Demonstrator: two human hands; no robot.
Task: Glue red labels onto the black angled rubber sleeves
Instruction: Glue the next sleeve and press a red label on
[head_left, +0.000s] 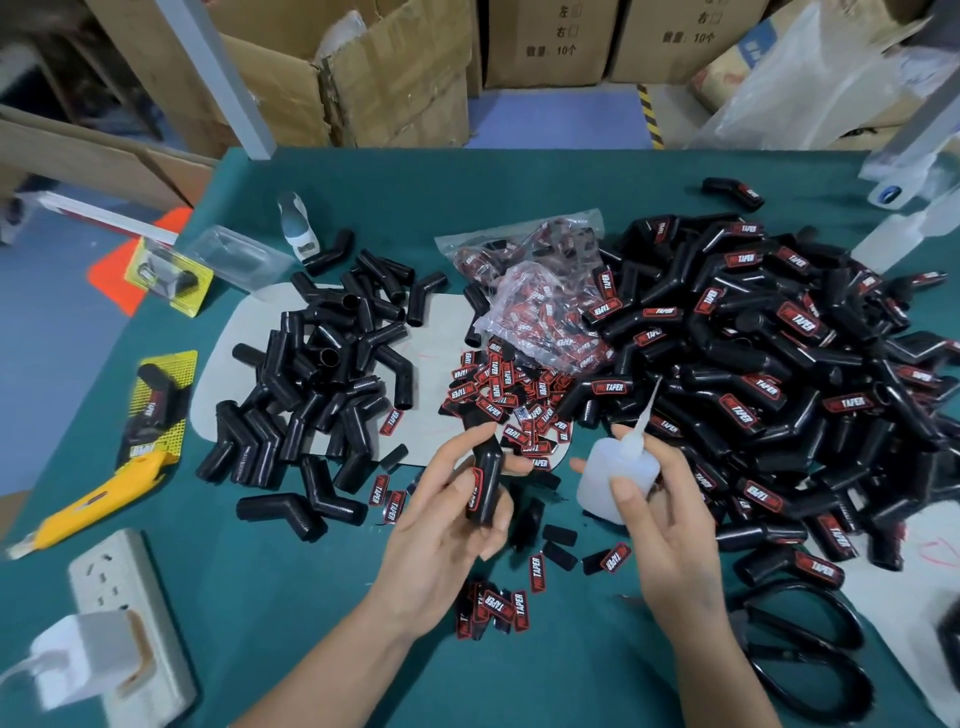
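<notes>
A person's two bare hands worked over a green table (322, 597) crowded with small rubber parts. At the centre of the view, the left hand (441, 525) held one black angled rubber sleeve (485, 480) upright, its fingers (457, 447) curled around it, with the thumb pressing a red label (474, 491) against the sleeve's side. Just to the right, at about 3 o'clock from the sleeve, the right hand (662, 519) gripped a small translucent white glue bottle (618, 475), fingers wrapped around its body, and its thin nozzle pointed up and away toward 1 o'clock.

At 10 o'clock from the hands lay a pile of plain black sleeves (317, 374) on a pale sheet. At 2 o'clock spread a much larger heap of labelled sleeves (769, 374), each showing a red tag. Between the two piles, at 12 o'clock, sat clear plastic bags of labels (540, 306), with loose red labels (506, 395) spilled below them. More labels (493, 610) lay scattered near the wrists at 6 o'clock.

A yellow utility knife (98, 501) lay at 9 o'clock, a white power strip (130, 618) at 8 o'clock, and black scissors (810, 654) at 4 o'clock.
</notes>
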